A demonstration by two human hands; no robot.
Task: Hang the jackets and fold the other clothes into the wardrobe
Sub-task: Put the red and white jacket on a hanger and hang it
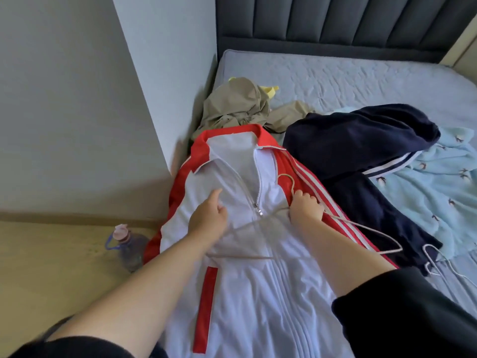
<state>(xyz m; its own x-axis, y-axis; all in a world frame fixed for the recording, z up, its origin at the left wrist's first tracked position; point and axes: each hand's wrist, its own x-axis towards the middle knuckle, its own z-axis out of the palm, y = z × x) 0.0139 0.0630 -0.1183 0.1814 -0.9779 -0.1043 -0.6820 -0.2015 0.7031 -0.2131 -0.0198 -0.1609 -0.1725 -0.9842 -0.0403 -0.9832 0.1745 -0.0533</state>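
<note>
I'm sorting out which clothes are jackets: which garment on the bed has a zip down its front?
The white jacket with red collar and sleeves, under both hands. Its silver zip shows; the navy garment, beige garment and light-blue fleece show none.

The bed (335,71) wears a pale blue-grey quilted cover and meets a dark padded headboard (348,21); on it lie a white-and-red jacket (245,293) at the near left edge, a crumpled khaki garment (232,107) by the wall, navy trousers (361,140) with white stripes, a light blue fleece (438,182) on the right, and a white hanger (436,264); a water bottle (126,244) stands on the wooden floor (51,267).
</note>
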